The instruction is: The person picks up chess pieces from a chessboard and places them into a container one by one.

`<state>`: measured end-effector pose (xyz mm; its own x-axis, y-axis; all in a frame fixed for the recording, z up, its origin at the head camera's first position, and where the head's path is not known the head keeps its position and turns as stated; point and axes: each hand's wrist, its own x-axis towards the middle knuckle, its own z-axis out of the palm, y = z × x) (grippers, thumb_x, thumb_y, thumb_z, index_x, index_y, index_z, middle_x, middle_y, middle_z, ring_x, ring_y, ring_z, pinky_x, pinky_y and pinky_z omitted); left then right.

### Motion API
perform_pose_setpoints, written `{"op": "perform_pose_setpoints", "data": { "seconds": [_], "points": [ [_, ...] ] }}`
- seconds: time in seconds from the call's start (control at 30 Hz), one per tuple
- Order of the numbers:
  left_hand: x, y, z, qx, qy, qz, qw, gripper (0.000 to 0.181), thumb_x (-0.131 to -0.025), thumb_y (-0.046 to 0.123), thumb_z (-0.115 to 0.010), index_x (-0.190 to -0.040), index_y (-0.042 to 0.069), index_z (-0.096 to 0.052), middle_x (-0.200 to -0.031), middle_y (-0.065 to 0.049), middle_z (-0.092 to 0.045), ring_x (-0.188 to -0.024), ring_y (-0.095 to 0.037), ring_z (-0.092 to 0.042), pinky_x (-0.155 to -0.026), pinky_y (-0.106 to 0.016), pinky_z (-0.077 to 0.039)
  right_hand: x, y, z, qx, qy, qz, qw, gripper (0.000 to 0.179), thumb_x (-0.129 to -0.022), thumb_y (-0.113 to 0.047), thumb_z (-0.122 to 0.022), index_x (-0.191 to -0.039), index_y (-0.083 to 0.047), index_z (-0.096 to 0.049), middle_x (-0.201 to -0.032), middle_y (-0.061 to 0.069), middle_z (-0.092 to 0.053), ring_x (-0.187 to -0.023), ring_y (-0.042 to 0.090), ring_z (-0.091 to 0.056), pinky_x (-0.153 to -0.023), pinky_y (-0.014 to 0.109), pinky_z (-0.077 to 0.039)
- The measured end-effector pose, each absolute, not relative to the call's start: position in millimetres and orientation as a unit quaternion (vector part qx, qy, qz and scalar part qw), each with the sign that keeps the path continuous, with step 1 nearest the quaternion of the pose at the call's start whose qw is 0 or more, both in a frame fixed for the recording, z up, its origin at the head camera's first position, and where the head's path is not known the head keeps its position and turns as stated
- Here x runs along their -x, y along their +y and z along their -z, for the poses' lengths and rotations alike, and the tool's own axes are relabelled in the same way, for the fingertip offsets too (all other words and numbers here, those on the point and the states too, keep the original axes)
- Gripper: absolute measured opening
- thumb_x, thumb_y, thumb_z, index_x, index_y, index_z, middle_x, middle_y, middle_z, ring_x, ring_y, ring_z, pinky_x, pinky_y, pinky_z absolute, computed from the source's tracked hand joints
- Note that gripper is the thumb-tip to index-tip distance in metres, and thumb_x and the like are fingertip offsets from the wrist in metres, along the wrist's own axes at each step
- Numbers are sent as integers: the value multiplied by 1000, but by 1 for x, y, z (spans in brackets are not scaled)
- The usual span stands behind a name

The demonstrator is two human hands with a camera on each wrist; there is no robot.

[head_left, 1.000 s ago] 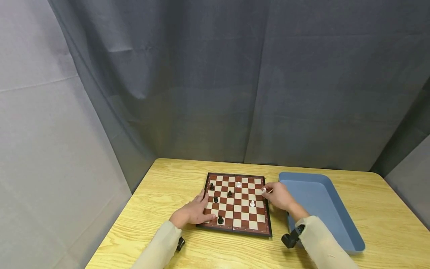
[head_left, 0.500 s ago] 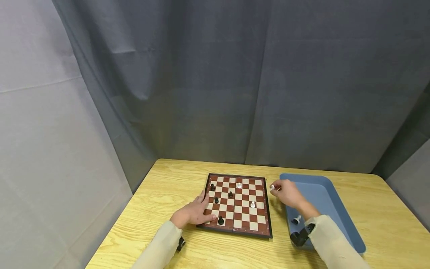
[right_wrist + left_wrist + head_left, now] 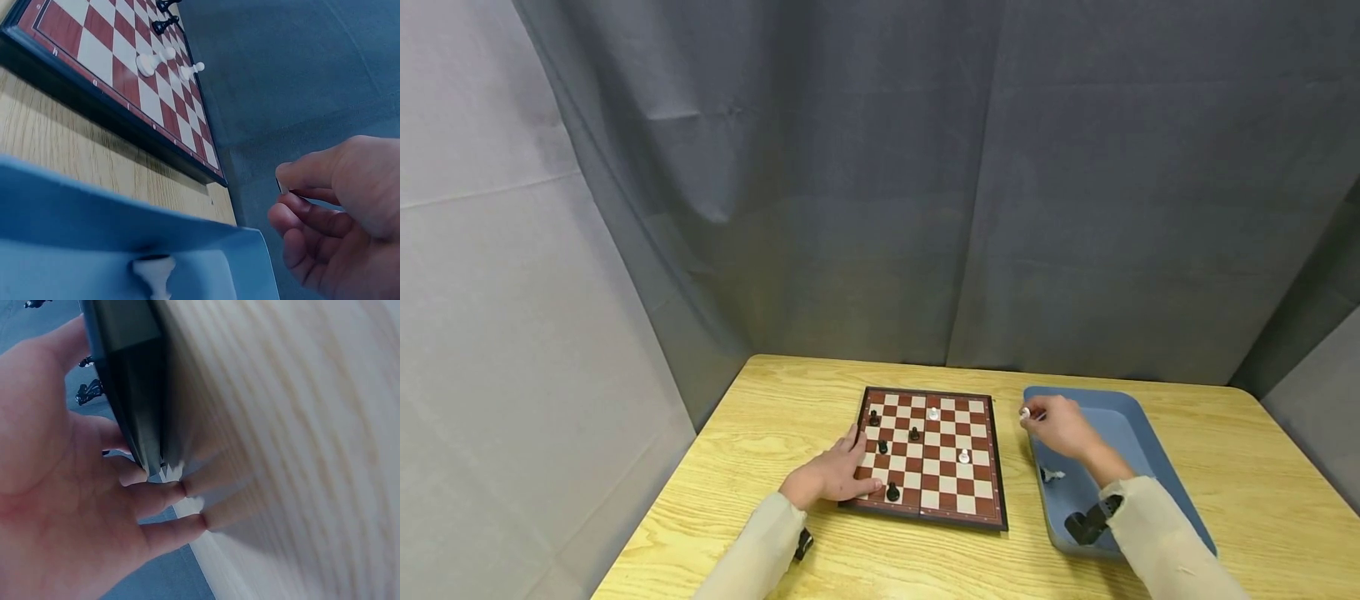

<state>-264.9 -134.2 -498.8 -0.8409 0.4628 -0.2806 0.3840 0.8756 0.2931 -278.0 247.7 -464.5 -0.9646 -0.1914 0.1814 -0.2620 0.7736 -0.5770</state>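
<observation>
Fingertips [image 3: 290, 170] mostly hide a white piece [image 3: 1026, 412] pinched in the right grip [image 3: 1062, 427]; left grip [image 3: 831, 473] lies spread.

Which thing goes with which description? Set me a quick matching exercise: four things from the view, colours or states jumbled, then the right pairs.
Things:
1. Chessboard
2. Left hand
3. Tray
4. Right hand

Descriptions:
A. Pinching a small white piece
B. Plain blue all over
C. Touching the playing surface's left edge
D. Red and cream squares

Pairs: 1-D, 2-C, 3-B, 4-A
</observation>
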Motion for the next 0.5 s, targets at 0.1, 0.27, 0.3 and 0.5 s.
{"op": "perform_pose_setpoints", "data": {
  "seconds": [0.1,0.27,0.3,0.5],
  "points": [
    [264,-134,498,-221,953,-115,173,90,-91,61,-46,-152,3,-13,-157,-17,-1,-141,-33,-16,-107,-47,-28,276,251,464,-116,-941,-313,53,8,-89,-8,-62,-85,-4,-68,-79,3,-63,-68,15,-55,-56,32,-44],
    [264,-134,500,-218,954,-116,172,90,-91,62,-46,-152,4,-12,-157,-15,0,-141,-32,-16,-107,-47,-28,276,258,465,-113,-942,-313,57,11,-89,-7,-62,-92,1,-69,-81,4,-64,-69,15,-56,-57,33,-45],
    [265,-134,500,-219,954,-116,172,90,-91,62,-45,-152,4,-12,-157,-16,-1,-141,-32,-16,-107,-47,-28,276,259,465,-112,-941,-313,57,12,-89,-7,-62,-93,2,-69,-81,4,-64,-69,15,-56,-58,33,-46],
    [265,-134,503,-217,954,-119,170,91,-91,63,-45,-152,4,-12,-157,-16,-1,-141,-32,-16,-107,-47,-29,275,266,465,-108,-941,-316,47,12,-89,-9,-61,-92,1,-67,-82,5,-63,-69,16,-55,-57,32,-44]
  ]
}}
